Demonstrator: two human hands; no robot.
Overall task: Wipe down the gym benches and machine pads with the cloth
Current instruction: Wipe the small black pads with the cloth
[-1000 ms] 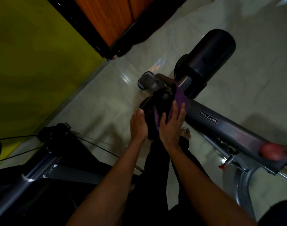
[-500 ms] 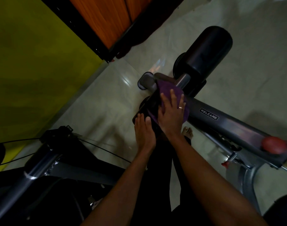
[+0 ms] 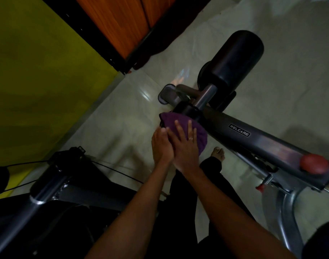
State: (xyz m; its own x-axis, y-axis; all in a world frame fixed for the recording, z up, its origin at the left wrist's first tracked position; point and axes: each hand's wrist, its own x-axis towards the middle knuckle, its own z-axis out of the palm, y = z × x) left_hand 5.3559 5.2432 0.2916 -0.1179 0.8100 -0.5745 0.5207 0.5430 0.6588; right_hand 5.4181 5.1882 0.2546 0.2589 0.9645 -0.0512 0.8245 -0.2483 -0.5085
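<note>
Two hands on the roller pad [image 3: 186, 109]; right hand [image 3: 184, 146] presses the purple cloth [image 3: 172, 119] under straight fingers; left hand [image 3: 161, 144] lies flat alongside.

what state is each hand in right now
Left hand: open, fingers laid flat beside the purple cloth, holding nothing.
Right hand: open, straight fingers pressing the purple cloth onto the pad.

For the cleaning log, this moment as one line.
right hand: presses purple cloth on near roller pad | left hand: alongside, touching right hand | far roller pad: untouched
</note>
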